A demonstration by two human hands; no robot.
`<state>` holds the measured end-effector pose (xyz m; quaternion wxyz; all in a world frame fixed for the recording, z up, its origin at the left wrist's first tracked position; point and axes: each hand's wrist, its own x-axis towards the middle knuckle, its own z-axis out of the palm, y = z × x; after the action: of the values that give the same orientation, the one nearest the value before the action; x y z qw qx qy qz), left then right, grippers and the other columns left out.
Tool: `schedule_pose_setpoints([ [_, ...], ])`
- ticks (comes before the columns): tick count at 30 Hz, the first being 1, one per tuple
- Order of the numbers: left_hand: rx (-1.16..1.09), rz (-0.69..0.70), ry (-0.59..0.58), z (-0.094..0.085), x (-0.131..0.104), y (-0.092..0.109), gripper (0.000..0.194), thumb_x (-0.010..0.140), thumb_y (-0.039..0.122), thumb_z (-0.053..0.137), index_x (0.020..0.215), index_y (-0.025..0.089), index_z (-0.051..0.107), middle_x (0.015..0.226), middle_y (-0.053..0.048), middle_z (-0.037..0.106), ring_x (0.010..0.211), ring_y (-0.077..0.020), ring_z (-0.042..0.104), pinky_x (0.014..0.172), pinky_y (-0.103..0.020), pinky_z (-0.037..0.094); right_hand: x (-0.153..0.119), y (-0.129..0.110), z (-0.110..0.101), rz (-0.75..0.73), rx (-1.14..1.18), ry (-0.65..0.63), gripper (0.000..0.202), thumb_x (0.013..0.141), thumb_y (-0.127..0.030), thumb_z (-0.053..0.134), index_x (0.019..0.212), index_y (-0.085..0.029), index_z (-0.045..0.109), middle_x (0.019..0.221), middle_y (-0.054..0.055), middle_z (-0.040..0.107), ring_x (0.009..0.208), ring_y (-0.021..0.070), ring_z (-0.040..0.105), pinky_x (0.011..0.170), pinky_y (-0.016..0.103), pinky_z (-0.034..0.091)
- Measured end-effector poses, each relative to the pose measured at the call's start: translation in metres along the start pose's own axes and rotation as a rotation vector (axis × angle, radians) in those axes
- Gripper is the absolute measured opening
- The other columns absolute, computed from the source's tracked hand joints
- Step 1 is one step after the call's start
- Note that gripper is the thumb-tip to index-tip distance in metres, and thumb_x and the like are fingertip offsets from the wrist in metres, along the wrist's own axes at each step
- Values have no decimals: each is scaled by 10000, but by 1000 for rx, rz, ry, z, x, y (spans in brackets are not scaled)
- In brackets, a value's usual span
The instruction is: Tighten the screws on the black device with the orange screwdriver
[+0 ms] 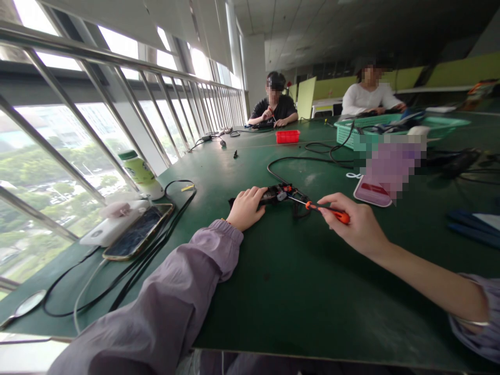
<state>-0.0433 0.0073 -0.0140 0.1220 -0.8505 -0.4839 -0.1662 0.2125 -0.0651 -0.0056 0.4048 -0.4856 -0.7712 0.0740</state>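
Observation:
My left hand (pixel 246 207) is wrapped over the black body of a corded device (pixel 269 196) lying on the green table, holding it down. At the device's right end, small orange and grey inner parts show. My right hand (pixel 351 221) grips a screwdriver (pixel 339 214) with an orange and black handle, its fingers closed round the grip. The screwdriver's thin shaft points left, and its tip reaches the exposed parts; whether it sits in a screw is too small to tell. A black cable (pixel 273 162) curves over the table behind the device.
At left are a phone (pixel 138 233), a white power bank (pixel 113 224), cords and a green-capped bottle (pixel 141 174) by the railing. A pink phone (pixel 373 190), a teal basket (pixel 347 136) and a red tray (pixel 287 137) lie beyond. Two people sit across the table.

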Motion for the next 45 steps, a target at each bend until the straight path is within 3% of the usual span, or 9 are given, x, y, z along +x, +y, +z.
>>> schedule_pose_setpoints([
  [8,-4,-4,-2,0,0,0,459,804,245,467,1257,185,420,1130,-75,544,1004,-224,533,885,-360,400,3,1,0,-126,-53,192,239,794,-269,546,1019,-189,550,923,58,664,751,170,632,643,265,482],
  [15,5,-2,2,0,0,0,460,806,251,464,1259,186,420,1126,-73,544,1015,-224,533,879,-353,403,0,0,1,-76,-73,25,161,833,-331,510,884,-202,591,650,-2,638,544,133,586,539,250,442],
  [24,-1,2,3,0,-1,0,461,804,247,462,1259,186,417,1128,-74,545,1020,-223,530,883,-354,399,2,3,2,-162,-47,216,263,783,-255,563,1039,-201,537,920,48,659,791,177,637,682,276,492],
  [30,-2,0,1,0,-1,0,459,805,246,457,1259,187,418,1128,-76,544,1017,-225,530,882,-357,400,1,-1,0,-103,-58,49,161,833,-314,515,940,-204,563,814,33,670,655,157,625,620,274,480],
  [37,-12,-4,-1,0,0,0,461,805,243,461,1261,195,413,1133,-75,543,1025,-224,527,888,-358,398,1,1,0,-125,-53,170,247,805,-289,537,1038,-205,536,903,51,666,730,174,636,618,272,486],
  [45,4,-6,-1,-1,-1,1,460,804,247,462,1257,183,420,1134,-75,546,1020,-224,528,890,-354,397,0,-2,-1,-33,-43,38,194,837,-345,506,948,-198,567,700,11,660,572,149,606,572,267,461],
])
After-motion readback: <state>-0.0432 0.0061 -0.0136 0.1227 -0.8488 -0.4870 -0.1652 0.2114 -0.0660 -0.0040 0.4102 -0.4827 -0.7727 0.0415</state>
